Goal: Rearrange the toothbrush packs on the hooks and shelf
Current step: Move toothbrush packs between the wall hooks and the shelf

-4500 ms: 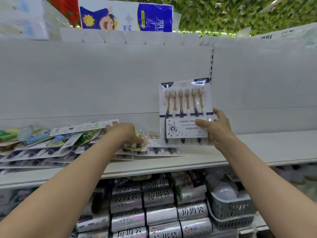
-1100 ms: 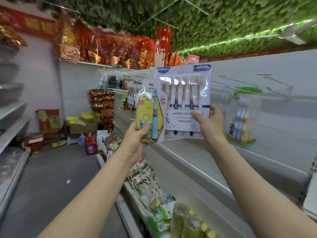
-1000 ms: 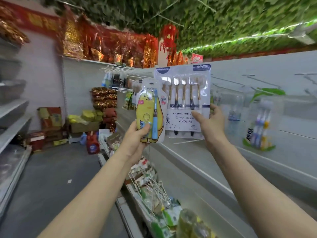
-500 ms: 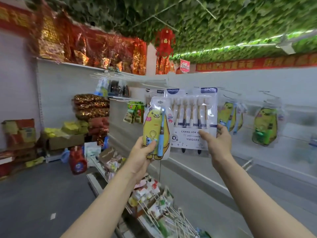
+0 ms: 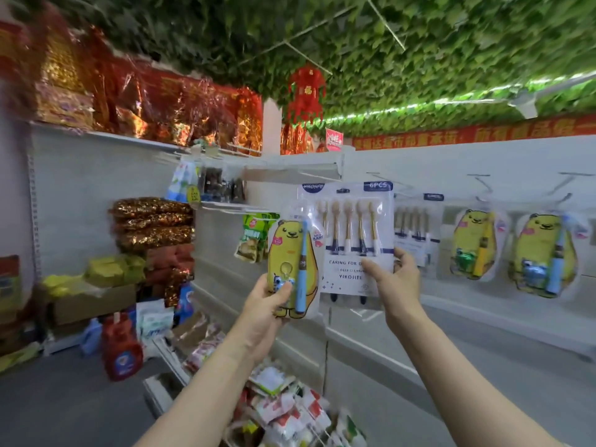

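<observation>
Yellow comes up three times, in three bear-shaped toothbrush packs. The left hand (image 5: 267,304) grips the held bear pack (image 5: 292,269) at its lower edge, thumb on the front. The nearer hanging bear pack (image 5: 474,246) and the farther hanging bear pack (image 5: 545,253) hang side by side on the right.

There are two flat multi-brush packs. The right hand (image 5: 395,282) pinches the held brush pack (image 5: 351,240), thumb across its white card. The hanging brush pack (image 5: 416,227) hangs just right of it. The held one shows five gold-handled brushes in a row under a "6PCS" label, and the held bear pack overlaps its left edge.

Both held packs are raised in front of the white back panel (image 5: 451,162), where thin wire hooks (image 5: 483,182) jut out above the hanging row.

This is a shop aisle with a grey floor (image 5: 64,408), a leafy green ceiling (image 5: 419,43), one red lantern (image 5: 304,91) and a red banner (image 5: 483,133). The packs are glossy clear blisters, and each bear has a rounded outline.
</observation>
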Action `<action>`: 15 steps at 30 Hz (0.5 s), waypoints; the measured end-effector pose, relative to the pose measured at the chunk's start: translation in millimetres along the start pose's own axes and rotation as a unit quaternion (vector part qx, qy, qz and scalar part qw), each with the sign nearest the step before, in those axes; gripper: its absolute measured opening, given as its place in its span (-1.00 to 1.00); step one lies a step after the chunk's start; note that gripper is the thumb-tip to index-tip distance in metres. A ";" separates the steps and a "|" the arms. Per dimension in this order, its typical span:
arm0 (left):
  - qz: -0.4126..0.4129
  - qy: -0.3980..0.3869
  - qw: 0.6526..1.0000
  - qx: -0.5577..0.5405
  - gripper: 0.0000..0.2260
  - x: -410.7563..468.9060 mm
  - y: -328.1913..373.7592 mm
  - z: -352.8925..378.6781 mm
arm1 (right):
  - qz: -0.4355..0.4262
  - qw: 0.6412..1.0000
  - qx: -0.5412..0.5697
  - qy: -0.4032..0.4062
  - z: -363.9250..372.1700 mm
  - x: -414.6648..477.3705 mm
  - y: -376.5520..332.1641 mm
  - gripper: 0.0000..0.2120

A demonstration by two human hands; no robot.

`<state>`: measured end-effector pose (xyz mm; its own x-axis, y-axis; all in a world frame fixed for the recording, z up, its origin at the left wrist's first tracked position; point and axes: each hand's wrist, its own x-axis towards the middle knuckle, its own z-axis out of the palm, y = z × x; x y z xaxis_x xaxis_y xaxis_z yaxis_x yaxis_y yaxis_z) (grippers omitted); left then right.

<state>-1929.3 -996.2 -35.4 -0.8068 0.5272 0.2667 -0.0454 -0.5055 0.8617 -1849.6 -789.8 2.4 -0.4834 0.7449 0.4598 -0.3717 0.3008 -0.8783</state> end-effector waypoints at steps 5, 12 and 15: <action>0.007 -0.017 1.000 0.004 -0.64 79.4 24.1 -38.0 | 0.014 1.000 -0.022 0.004 70.1 50.1 27.0 -0.38; -0.010 -0.058 0.998 -0.022 -0.65 162.0 28.3 -83.6 | 0.009 0.998 -0.044 0.054 132.7 94.7 54.8 -0.42; -0.021 -0.087 0.996 -0.028 -0.65 194.3 30.5 -101.4 | 0.012 0.996 -0.048 0.080 151.6 107.4 68.2 -0.51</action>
<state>-2147.2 -978.5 -1.0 -0.6888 0.6570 0.3065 -0.1137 -0.5154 0.8494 -2047.0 -779.6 11.8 -0.3552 0.8358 0.4188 -0.2808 0.3319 -0.9005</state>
